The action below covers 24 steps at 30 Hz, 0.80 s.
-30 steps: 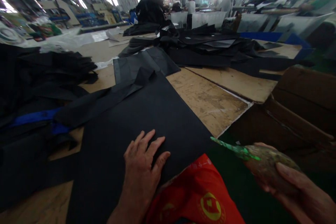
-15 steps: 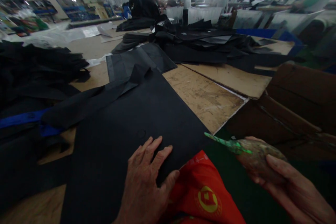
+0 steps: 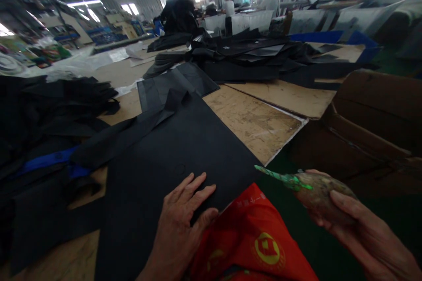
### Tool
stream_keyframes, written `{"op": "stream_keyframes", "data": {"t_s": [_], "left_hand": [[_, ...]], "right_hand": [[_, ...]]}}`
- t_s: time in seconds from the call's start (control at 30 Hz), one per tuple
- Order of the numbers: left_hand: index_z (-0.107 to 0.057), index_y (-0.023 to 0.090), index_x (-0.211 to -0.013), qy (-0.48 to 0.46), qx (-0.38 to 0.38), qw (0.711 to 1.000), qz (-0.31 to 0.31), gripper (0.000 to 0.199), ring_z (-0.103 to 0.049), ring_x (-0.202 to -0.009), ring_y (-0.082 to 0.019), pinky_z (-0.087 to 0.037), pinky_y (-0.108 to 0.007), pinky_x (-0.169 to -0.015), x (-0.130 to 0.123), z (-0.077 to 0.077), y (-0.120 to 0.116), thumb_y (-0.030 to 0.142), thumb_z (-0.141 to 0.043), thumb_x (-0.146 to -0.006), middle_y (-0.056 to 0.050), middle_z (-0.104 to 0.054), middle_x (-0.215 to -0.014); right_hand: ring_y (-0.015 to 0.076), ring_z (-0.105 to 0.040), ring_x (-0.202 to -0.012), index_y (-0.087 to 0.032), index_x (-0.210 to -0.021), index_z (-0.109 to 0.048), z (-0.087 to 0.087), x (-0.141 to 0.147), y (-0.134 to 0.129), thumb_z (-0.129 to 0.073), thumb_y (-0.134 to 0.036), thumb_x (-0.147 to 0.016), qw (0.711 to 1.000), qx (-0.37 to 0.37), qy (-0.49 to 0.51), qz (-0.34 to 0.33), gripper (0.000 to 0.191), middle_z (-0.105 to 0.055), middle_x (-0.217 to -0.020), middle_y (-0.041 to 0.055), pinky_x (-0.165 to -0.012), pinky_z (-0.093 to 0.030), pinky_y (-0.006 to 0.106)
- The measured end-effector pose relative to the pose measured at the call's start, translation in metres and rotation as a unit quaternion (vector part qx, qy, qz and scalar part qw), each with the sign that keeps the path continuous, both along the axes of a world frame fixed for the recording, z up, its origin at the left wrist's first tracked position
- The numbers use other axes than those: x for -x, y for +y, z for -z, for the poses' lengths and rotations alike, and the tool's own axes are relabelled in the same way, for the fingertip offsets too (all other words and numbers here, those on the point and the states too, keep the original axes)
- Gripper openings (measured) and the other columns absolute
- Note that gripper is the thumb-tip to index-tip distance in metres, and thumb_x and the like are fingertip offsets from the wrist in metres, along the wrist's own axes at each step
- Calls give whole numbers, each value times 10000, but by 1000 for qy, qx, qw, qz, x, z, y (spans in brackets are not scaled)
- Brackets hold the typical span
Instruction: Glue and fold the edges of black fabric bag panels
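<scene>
My left hand (image 3: 184,217) lies flat on a large black sheet (image 3: 148,175), fingers spread and nothing in them. A small round outline (image 3: 180,168) shows on the sheet just beyond my fingertips. Off the table's edge, my right hand (image 3: 359,228) is wrapped round a stained brownish squeeze bottle (image 3: 325,193). Its narrow green-crusted nozzle (image 3: 280,177) points left, close to the sheet's right corner. A red apron (image 3: 237,228) with a yellow emblem sits below, between my hands.
Black pieces (image 3: 59,101) are heaped at the left, with a blue strip (image 3: 49,160) among them. More dark sheets (image 3: 244,55) lie farther back. An open cardboard box (image 3: 379,114) stands at the right beside the wooden table (image 3: 253,123). A person (image 3: 228,9) stands in the background.
The view has tilted slightly, so the things at the left appear lower and farther right. My left hand stays flat on the sheet, and my right hand keeps the bottle almost in place.
</scene>
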<state>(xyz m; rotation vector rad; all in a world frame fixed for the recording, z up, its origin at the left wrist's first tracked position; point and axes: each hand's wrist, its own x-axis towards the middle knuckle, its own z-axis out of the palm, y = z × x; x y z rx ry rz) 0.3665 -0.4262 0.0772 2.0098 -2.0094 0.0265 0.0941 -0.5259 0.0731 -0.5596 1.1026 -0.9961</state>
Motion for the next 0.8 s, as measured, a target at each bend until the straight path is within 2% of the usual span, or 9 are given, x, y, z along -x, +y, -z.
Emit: {"op": "stream_keyframes", "data": {"t_s": [0.23, 0.53, 0.8], "left_hand": [[-631, 299, -1089, -3, 20, 1000, 6, 260, -543, -1139, -271, -505, -478, -830, -1, 1, -3, 280, -575, -836, -18, -619, -1209], [-673, 309, -953, 34, 77, 996, -20, 175, -582, -1065, -263, -500, -476, -771, 1, 6, -8, 245, -546, -851, 4, -674, -1098], [-670, 315, -937, 54, 91, 994, -21, 169, -586, -1053, -239, -493, -458, -788, -2, 8, -10, 305, -512, -877, 11, -681, -1071]], "right_hand": [[175, -620, -600, -267, -1183, -567, 10, 9, -6, -811, -316, -540, 999, -35, -25, -14, 689, -693, -924, 34, -432, -502, 231], [149, -593, -586, -221, -1051, -639, 12, 4, 3, -775, -339, -593, 999, -14, -29, -18, 493, -685, -831, 42, -442, -480, 201], [171, -594, -603, -249, -1051, -629, 25, 22, -1, -759, -403, -604, 999, -16, -6, -48, 491, -686, -922, 53, -489, -523, 258]]}}
